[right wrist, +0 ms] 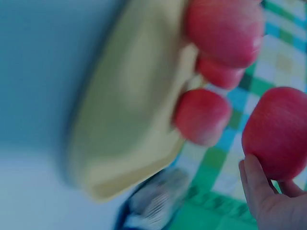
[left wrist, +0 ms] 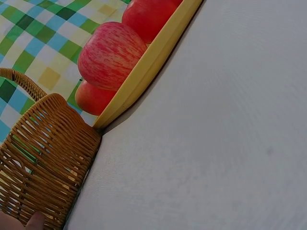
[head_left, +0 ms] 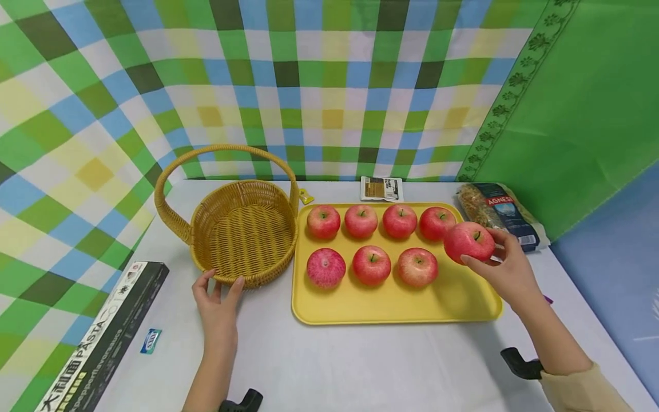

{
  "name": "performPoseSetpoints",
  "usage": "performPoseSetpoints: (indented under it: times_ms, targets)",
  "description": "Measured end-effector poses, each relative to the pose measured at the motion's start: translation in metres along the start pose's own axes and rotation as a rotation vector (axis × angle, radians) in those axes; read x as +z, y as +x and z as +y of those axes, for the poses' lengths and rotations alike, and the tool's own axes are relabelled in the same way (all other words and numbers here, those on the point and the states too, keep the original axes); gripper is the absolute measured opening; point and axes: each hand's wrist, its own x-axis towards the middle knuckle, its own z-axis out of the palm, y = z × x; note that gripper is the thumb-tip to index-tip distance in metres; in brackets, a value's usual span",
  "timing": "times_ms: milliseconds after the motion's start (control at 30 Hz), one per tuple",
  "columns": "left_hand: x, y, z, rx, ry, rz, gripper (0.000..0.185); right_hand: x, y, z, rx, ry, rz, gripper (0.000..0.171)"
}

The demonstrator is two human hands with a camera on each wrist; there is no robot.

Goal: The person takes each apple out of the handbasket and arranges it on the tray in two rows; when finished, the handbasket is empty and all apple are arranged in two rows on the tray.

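In the head view my right hand (head_left: 507, 266) grips a red apple (head_left: 469, 242), held raised over the right end of a yellow tray (head_left: 329, 312). The right wrist view shows this apple (right wrist: 278, 134) at the fingertips. Two rows of red apples sit on the tray, among them one at the back right (head_left: 437, 224) and one at the front right (head_left: 417, 268). My left hand (head_left: 218, 312) holds the near rim of a wicker basket (head_left: 244, 229) with a tall handle, left of the tray. Nothing lies inside the basket.
A long black-and-white pasta box (head_left: 103, 337) lies at the left edge, with a small blue-green packet (head_left: 151, 341) beside it. Behind the tray are a brown-and-white sachet (head_left: 381, 189) and a yellow wrapper (head_left: 305, 196). A bag of pasta (head_left: 507, 212) lies back right.
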Motion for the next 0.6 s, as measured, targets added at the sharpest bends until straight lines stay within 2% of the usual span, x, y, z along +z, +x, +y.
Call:
performPoseSetpoints:
  times_ms: [233,400,600]
  targets:
    - [-0.001,0.000,0.003,0.014,0.003,0.011,0.069,0.004,0.007,0.035,0.056,-0.061,-0.107,0.091]
    - [-0.002,-0.001,0.003,0.015,0.003,0.014,0.069,0.010,0.011,0.043,0.083,-0.086,-0.164,0.096]
    - [-0.001,-0.002,0.003,0.006,-0.013,0.010,0.068,0.014,0.011,0.048,0.103,-0.087,-0.171,0.096]
